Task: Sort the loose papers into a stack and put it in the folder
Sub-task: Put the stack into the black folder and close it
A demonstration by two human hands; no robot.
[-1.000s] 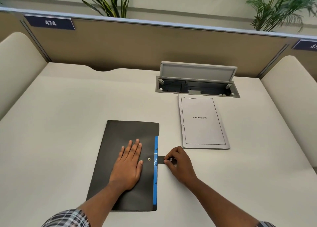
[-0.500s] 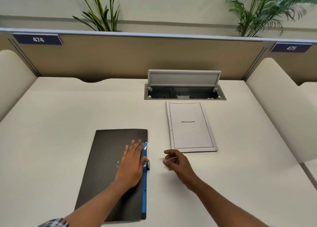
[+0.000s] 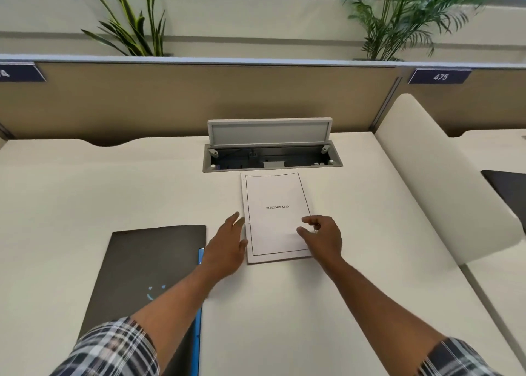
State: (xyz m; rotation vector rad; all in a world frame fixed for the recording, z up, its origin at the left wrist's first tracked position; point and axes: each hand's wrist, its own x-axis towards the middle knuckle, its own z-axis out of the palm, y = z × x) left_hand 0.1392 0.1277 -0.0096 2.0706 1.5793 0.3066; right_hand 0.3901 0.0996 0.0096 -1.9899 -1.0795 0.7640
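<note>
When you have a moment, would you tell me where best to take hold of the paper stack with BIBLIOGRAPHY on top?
Probably by its two long edges, one hand from each side. The paper stack lies flat on the desk, so there is nothing to grip from above. The left hand and right hand already flank it, open.

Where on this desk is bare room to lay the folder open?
Widest bare patch: white desktop left of the white paper stack, behind the black folder. Another lies between the stack and the cream side divider. Crowded: the centre, where left hand and right hand flank the stack below the open grey cable box.
</note>
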